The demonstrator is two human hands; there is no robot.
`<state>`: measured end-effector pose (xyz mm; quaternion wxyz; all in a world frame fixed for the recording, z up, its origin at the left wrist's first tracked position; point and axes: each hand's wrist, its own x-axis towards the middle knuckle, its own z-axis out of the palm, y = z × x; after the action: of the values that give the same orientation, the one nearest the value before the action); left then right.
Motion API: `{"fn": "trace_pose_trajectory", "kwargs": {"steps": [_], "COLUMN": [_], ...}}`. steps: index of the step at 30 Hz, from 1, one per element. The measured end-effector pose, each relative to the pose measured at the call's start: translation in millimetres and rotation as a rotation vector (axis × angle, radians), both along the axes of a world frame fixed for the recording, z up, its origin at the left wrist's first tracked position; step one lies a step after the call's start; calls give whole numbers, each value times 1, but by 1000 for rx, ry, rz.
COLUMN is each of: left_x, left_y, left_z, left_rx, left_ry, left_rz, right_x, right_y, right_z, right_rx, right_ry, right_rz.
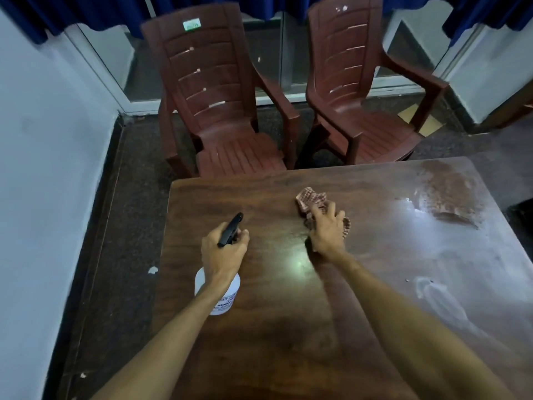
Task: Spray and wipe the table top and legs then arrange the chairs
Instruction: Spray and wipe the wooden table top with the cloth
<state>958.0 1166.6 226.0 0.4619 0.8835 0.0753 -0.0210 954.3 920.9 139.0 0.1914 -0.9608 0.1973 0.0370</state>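
A dark brown wooden table top fills the lower middle of the view. My left hand grips the black trigger head of a white spray bottle over the table's left part, nozzle pointing away from me. My right hand holds a crumpled checked cloth against the table top near its middle. Wet, whitish streaks show on the right side of the table. Two brown plastic armchairs, a left chair and a right chair, stand just beyond the far edge, facing me.
A white wall runs along the left, with a strip of dark speckled floor between it and the table. Blue curtains and a glass door lie behind the chairs. A dusty patch marks the table's far right corner.
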Motion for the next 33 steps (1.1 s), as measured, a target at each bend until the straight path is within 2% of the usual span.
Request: {"fn": "trace_pose_trajectory", "kwargs": {"steps": [1,4,5,6,9,10,11,15,16,18,21,24,27,30,31,33], "left_x": [-12,-40,-48,-55,-74,-79,-82,-85,-83,-79,-75,-66,-52,-38,-32,-21], "left_y": [-11,-42,-52,-61,-85,-92,-98,-124,-130,-141,-159,-171,-174,-167,-163,-153], "left_z": [1,2,2,3,8,10,11,13,14,14,14,10,7,5,3,-1], "left_rx": [0,25,35,36,15,13,17,24,23,24,43,16,-14,-39,-46,-55], "left_ry": [8,36,44,51,54,52,51,60,59,62,61,47,34,22,14,7], "left_rz": [7,25,24,31,52,56,59,62,64,55,2,-11,7,4,6,17], "right_x": [-13,-67,-76,-79,-75,-77,-80,-100,-97,-87,-84,-77,-59,-36,-20,11], "right_y": [2,25,11,-14,-110,-126,-127,-89,-94,-125,-184,-206,-174,-143,-140,-135], "right_z": [2,-2,-4,-3,0,1,3,-5,-6,-2,3,3,1,-4,-4,-4], "right_rx": [3,59,54,57,39,11,-8,29,44,74,4,11,11,6,18,12], "right_ry": [13,-13,-39,-62,-25,-9,-11,-74,-88,-88,-16,7,-16,-64,-62,-49], "right_rz": [86,557,631,596,50,-67,-73,305,291,81,-218,-331,-255,68,60,-166]}}
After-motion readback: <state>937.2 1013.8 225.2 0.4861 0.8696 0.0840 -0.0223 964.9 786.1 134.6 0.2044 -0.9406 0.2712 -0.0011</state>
